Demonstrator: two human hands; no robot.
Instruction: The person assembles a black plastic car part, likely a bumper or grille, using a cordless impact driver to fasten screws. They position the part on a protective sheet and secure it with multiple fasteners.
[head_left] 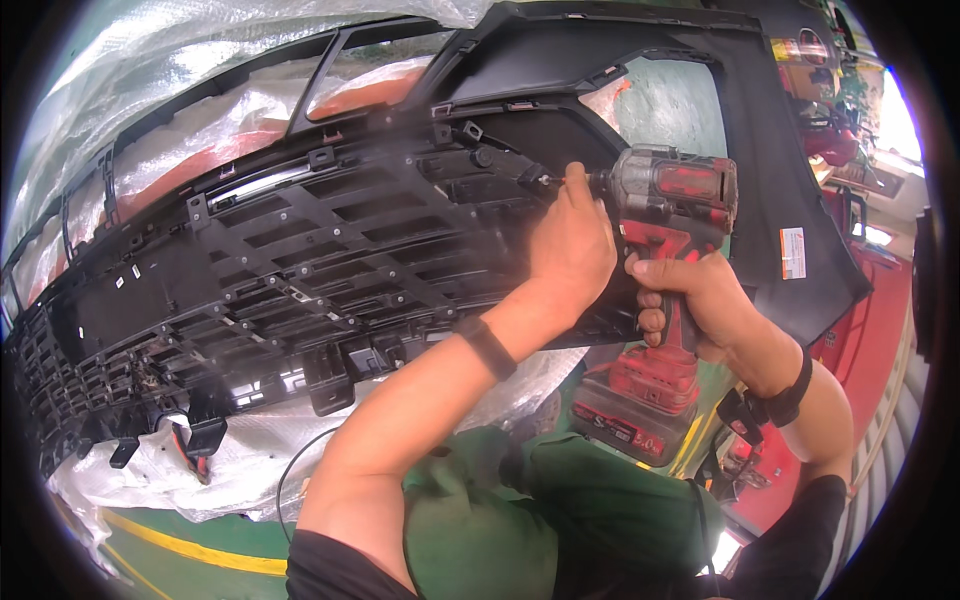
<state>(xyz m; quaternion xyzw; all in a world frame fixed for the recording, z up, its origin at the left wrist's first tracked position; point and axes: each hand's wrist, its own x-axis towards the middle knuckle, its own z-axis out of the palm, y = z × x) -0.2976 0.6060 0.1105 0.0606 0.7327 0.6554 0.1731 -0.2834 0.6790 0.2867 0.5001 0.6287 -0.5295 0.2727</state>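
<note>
My right hand [695, 300] is wrapped round the grip of a red and black cordless impact driver [685, 235], which points left. Its battery pack [625, 410] hangs at the lower end. My left hand [575, 245] is closed at the driver's nose, with fingertips round the bit. Just left of those fingertips, the tip [546, 180] meets a black bracket on a large black plastic car bumper [760, 150]. The bumper's slatted grille [330, 240] shows several small screws along its strips. My fingers hide part of the bit.
Clear plastic wrap [220, 110] lies behind and under the bumper. Red and black wires [190, 455] hang near the grille's lower edge. Yellow lines [200, 545] cross the green floor. A red cabinet-like surface [870, 340] stands at the right.
</note>
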